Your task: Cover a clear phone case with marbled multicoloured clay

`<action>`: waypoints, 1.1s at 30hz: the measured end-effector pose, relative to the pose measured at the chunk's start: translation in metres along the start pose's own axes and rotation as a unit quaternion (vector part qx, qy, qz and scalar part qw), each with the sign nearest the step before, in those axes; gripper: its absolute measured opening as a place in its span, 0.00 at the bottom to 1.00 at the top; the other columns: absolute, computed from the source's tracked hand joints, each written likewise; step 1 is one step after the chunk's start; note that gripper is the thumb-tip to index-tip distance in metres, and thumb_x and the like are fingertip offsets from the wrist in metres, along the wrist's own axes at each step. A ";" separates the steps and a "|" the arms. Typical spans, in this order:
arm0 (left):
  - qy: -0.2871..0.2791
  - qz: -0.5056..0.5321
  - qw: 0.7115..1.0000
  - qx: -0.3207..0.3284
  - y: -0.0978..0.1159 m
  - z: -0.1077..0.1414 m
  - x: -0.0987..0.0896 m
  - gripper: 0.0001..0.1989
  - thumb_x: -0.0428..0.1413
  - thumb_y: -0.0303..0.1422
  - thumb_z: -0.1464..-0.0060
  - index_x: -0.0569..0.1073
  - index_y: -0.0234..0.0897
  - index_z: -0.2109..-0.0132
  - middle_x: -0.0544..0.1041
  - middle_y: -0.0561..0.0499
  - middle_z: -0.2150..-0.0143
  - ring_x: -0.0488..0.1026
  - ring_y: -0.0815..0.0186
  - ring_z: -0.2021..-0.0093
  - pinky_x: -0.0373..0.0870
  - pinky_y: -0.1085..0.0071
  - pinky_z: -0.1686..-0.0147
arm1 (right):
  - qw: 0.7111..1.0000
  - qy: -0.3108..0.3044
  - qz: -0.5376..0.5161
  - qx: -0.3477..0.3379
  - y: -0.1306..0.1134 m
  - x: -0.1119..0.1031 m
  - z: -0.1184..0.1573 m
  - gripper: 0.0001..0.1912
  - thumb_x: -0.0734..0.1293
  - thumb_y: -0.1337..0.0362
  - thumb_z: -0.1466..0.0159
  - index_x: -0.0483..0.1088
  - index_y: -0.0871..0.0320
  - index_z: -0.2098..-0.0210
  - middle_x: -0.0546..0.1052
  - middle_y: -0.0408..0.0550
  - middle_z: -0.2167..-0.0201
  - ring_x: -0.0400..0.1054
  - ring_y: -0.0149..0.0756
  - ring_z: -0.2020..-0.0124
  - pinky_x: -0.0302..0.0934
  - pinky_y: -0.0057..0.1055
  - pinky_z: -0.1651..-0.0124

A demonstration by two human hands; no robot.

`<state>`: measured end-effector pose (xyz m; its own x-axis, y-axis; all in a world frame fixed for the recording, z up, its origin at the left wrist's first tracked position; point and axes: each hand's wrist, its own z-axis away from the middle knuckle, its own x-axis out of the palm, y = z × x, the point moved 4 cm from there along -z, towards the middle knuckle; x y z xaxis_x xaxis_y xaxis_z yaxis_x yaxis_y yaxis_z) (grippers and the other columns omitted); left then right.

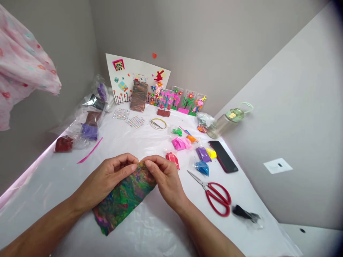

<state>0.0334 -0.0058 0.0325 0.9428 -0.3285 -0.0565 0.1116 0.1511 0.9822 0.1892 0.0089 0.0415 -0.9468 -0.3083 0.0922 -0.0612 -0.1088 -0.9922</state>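
Note:
Between both hands is a flat rectangular piece covered in swirled green, blue, red and purple clay (123, 200), tilted on the table near its front middle. My left hand (118, 171) pinches its far edge between thumb and fingers. At the same far end, my right hand (163, 178) grips the neighbouring corner, thumb on top. The two sets of fingertips almost meet at that edge. Fingers underneath the piece are hidden, and what lies under the clay does not show.
Red-handled scissors (218, 198), a phone (223, 157) and bagged clay (182, 143) lie at right. A bottle (225, 123) stands by the wall. Decorated phone cases (167, 101) and a white picture board (125, 76) lean at the back. More bagged clay (89, 131) sits left.

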 end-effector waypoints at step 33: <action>0.095 -0.054 0.992 0.057 -0.005 0.000 -0.001 0.14 0.59 0.45 0.42 0.74 0.47 0.52 0.78 0.54 0.54 0.75 0.60 0.53 0.68 0.67 0.49 | 0.997 0.032 -0.067 -0.002 0.006 -0.006 -0.004 0.10 0.73 0.56 0.41 0.77 0.55 0.64 0.73 0.42 0.73 0.63 0.31 0.73 0.55 0.27 0.71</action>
<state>0.0314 -0.0062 0.0272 0.9709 -0.1532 -0.1839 0.1884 0.0151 0.9820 0.1930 0.0142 0.0348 -0.9484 -0.2299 0.2185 -0.1896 -0.1414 -0.9716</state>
